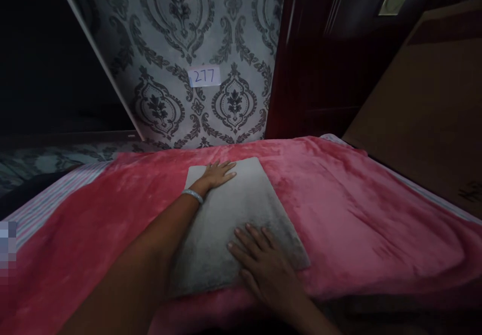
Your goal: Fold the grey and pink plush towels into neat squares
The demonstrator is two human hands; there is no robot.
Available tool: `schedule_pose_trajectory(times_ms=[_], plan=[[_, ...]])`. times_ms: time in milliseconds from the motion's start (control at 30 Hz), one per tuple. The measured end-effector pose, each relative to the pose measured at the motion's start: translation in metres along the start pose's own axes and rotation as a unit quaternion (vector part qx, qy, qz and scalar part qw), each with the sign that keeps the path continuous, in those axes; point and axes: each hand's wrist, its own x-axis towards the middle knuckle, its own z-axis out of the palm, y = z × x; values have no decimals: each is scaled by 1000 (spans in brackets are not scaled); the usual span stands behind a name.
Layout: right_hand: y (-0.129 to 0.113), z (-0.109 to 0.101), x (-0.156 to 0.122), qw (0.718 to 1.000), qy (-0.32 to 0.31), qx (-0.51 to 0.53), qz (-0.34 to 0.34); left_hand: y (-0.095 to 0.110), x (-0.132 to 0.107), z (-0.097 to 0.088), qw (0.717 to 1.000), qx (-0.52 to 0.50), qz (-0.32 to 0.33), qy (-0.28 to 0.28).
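A grey, flat rectangular piece with a soft-looking surface [226, 214] lies on a pink plush blanket [331, 209]. My left hand [218, 174] rests flat near the far left part of the grey piece, fingers spread, with a pale bracelet [193, 195] round the wrist. Closer to me, my right hand [261, 262] lies palm down over the near right part of the same piece, its fingers stretched out. Neither hand grips anything. My left forearm covers some of the piece's left edge.
Striped cloth [71, 189] shows past the blanket's left edge. Behind stands a patterned wall [165, 38] with a paper label reading 277 [204, 76]. A dark screen [56, 59] is at left, a dark red door [320, 64] behind, and a large cardboard box [425, 94] at right.
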Motion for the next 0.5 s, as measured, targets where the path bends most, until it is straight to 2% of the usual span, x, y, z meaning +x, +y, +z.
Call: schedule_pose_trajectory(times_ms=[100, 200, 300, 333, 400, 433, 500], plan=[[-1, 0, 1, 1000, -2, 14, 2, 3, 0, -1, 1000, 8, -11, 16], [-3, -2, 2, 1000, 0, 26, 10, 12, -6, -9, 998, 39, -39, 13], [0, -11, 4, 999, -6, 40, 12, 35, -13, -22, 992, 84, -89, 10], [2, -17, 4, 999, -9, 46, 8, 46, -16, -25, 992, 92, -85, 17], [9, -29, 4, 999, -6, 51, 7, 72, -27, -25, 997, 78, -6, 19], [13, -34, 2, 999, 3, 51, 10, 85, -34, -21, 996, 55, 66, 5], [19, -40, -2, 999, 21, 46, 17, 108, -47, -9, 974, -6, 222, -46]])
